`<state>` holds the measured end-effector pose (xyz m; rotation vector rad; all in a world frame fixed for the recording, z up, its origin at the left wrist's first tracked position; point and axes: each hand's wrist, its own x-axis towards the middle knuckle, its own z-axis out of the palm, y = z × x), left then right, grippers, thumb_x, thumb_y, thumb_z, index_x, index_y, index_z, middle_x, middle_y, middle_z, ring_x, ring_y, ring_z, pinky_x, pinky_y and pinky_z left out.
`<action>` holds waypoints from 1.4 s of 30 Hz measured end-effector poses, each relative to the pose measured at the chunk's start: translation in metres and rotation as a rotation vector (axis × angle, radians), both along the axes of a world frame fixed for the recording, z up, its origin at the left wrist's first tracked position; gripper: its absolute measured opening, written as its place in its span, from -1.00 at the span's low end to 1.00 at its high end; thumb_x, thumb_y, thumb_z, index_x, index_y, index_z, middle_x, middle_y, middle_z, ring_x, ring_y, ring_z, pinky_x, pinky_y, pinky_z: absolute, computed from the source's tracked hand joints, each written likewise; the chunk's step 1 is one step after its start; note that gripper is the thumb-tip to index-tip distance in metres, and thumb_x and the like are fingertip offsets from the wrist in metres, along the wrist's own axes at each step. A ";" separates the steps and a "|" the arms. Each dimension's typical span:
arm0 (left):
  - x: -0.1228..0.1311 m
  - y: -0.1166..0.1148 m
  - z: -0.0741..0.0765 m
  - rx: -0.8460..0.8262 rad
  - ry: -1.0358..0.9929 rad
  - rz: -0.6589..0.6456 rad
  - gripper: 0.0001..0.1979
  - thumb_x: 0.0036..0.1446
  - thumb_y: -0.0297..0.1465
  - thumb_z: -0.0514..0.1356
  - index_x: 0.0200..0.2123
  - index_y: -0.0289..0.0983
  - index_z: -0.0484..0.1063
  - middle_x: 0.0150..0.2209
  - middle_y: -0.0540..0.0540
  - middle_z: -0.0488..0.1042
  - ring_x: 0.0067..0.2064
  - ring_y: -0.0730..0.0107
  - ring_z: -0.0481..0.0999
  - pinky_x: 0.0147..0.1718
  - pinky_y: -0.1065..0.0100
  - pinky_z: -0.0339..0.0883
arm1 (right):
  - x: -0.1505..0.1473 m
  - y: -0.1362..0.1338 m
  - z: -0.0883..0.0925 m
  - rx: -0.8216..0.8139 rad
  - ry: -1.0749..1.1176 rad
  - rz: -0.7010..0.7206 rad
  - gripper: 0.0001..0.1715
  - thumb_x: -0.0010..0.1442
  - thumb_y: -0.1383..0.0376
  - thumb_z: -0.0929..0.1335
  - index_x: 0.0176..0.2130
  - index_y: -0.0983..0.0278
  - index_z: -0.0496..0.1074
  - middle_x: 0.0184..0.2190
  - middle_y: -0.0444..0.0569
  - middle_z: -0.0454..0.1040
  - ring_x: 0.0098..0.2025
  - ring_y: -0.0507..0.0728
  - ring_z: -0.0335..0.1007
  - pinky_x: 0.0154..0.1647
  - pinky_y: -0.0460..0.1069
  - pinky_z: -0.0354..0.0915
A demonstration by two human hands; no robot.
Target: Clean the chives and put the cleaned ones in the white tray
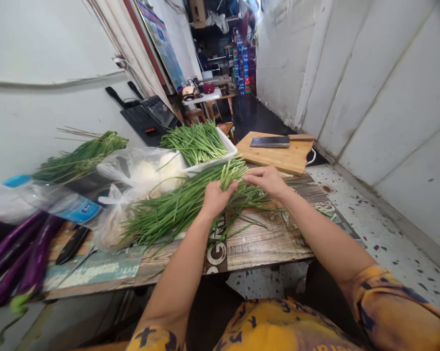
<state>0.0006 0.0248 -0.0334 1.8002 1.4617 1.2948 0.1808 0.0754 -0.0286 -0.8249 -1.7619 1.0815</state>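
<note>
chives [168, 209] on the bench [271, 243]: long, flat, limp green blades are heaped across a wood-print surface, with the paler stem ends set toward the right; they are best left lying one way, so that strands can be lifted without tangling.
chopping board [267, 158]: thick, pale, smooth-grained wood is placed past the heap, and a cleaver [269, 142] with a dark oblong blade and wooden handle is laid on it.
white tray [227, 142]: smooth and straight-sided, it is filled with similar blades, mostly lined up, just beyond the heap.
clear bag [128, 168]: thin, crinkled plastic is wrapped around rounded white items.
right grip [269, 180]: finger and thumb are brought near each other at the stem ends; whether a strand is pinched cannot be told. light fingertip work is advised, strand by strand.
left grip [218, 197]: it is closed around a small bundle; firm but gentle pressure seems right, since tender stems may be bruised.
held bundle [230, 173]: slim, pale-green stems are raised above the thumb; level ends should be easier to work.
</note>
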 end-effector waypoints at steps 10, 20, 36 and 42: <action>-0.001 0.001 -0.005 -0.062 -0.012 0.026 -0.66 0.11 -0.20 0.15 -0.58 -0.28 0.50 -0.32 -0.13 0.63 -0.23 0.25 0.59 -0.17 0.33 0.33 | 0.012 0.014 -0.004 -0.354 0.068 -0.213 -0.37 -0.02 -0.18 0.38 -0.61 0.33 0.39 -0.75 -0.12 0.28 -0.68 -0.06 0.06 -0.64 -0.09 -0.02; -0.001 0.001 -0.004 -0.033 0.216 -0.012 -0.69 0.12 -0.24 0.16 -0.52 -0.29 0.56 -0.48 -0.09 0.57 -0.37 0.28 0.52 -0.31 0.36 0.30 | -0.012 -0.004 -0.009 0.076 -0.311 -0.047 -0.67 0.10 0.16 0.36 -0.55 0.34 0.44 -0.64 -0.14 0.35 -0.55 -0.02 0.16 -0.48 -0.09 0.06; -0.007 0.004 -0.003 -0.075 0.175 -0.001 -0.69 0.08 -0.22 0.19 -0.59 -0.28 0.50 -0.47 -0.06 0.58 -0.34 0.29 0.53 -0.28 0.36 0.29 | -0.002 0.004 -0.008 0.347 -0.459 0.031 -0.68 0.21 0.17 0.33 -0.38 0.31 0.58 -0.41 0.04 0.56 -0.28 0.16 0.41 -0.19 0.03 0.24; -0.005 0.001 -0.001 -0.077 0.113 0.021 -0.76 0.03 -0.26 0.22 -0.56 -0.28 0.51 -0.49 -0.04 0.56 -0.38 0.34 0.51 -0.29 0.38 0.30 | 0.008 0.014 -0.010 -0.200 0.026 -0.232 -0.55 0.07 0.01 0.38 -0.44 0.37 0.54 -0.54 -0.02 0.50 -0.55 0.01 0.26 -0.46 -0.06 0.19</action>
